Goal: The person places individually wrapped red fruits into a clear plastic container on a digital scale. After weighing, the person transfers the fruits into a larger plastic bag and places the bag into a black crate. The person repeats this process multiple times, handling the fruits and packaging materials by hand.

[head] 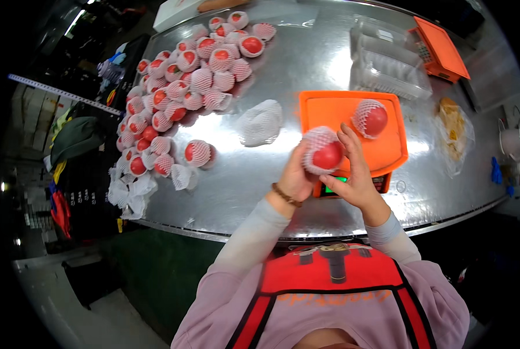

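My left hand [298,174] holds a tomato in a white foam net sleeve [325,153] above the near edge of an orange weighing scale's tray [310,104]. Beside it on the right, my right hand [351,172] has its fingers spread, the fingertips at or close to the fruit; whether they touch is unclear. Another netted tomato [373,120] rests on the tray. Below the tray, the scale's lit display [332,185] is partly covered by my right hand. To the left lies a stack of empty foam nets [262,123] on the steel table [242,192].
Many netted tomatoes [201,80] are heaped at the table's left, with one [197,153] standing apart. Loose nets [133,194] lie at the near left corner. Clear plastic trays [386,65], a second orange scale [443,48] and a plastic bag with yellow contents [452,131] are at the right.
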Motion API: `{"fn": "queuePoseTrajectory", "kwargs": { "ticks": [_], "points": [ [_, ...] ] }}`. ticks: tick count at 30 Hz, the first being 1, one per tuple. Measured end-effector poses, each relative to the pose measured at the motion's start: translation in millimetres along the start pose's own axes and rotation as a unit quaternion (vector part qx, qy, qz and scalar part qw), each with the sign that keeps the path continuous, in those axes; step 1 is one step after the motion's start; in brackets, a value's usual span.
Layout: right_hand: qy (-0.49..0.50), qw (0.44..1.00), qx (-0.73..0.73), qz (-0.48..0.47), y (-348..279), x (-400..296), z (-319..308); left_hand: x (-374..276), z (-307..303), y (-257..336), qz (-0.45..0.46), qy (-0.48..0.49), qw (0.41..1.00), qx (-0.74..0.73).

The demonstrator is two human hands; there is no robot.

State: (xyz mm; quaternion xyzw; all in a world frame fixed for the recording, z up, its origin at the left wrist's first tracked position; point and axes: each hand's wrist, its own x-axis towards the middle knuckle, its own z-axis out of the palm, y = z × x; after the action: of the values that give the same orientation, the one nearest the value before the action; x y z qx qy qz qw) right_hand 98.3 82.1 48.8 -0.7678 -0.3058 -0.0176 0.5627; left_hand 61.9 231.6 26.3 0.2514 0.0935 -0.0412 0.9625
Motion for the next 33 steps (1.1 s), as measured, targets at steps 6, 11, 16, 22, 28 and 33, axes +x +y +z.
{"fn": "queuePoseTrajectory", "kwargs": {
  "ticks": [6, 11, 16, 22, 28, 33],
  "points": [
    [0.095, 0.986, -0.131, -0.033, 32, 24, 14, 25, -31, 11, 0.072, 0.084, 0.949, 0.294],
    [0.061, 0.958, -0.279, 0.002, 41, 27, 25, 0, -124, 110, 0.338, 0.283, 0.577, 0.687],
    [0.052, 0.958, -0.28, 0.033, 42, 26, 30, -49, -214, 183, 0.13, 0.413, 0.29, 0.853],
    [0.029, 0.952, -0.304, 0.007, 30, 20, 20, -59, -267, 206, 0.185, 0.318, 0.487, 0.792],
    [0.094, 0.97, -0.225, 0.013, 29, -25, -27, -30, -71, 95, 0.236, 0.138, 0.784, 0.558],
    [0.171, 0.968, -0.159, 0.09, 47, -67, -75, -13, 39, -1, 0.321, -0.124, 0.583, 0.736]
  ]
}}
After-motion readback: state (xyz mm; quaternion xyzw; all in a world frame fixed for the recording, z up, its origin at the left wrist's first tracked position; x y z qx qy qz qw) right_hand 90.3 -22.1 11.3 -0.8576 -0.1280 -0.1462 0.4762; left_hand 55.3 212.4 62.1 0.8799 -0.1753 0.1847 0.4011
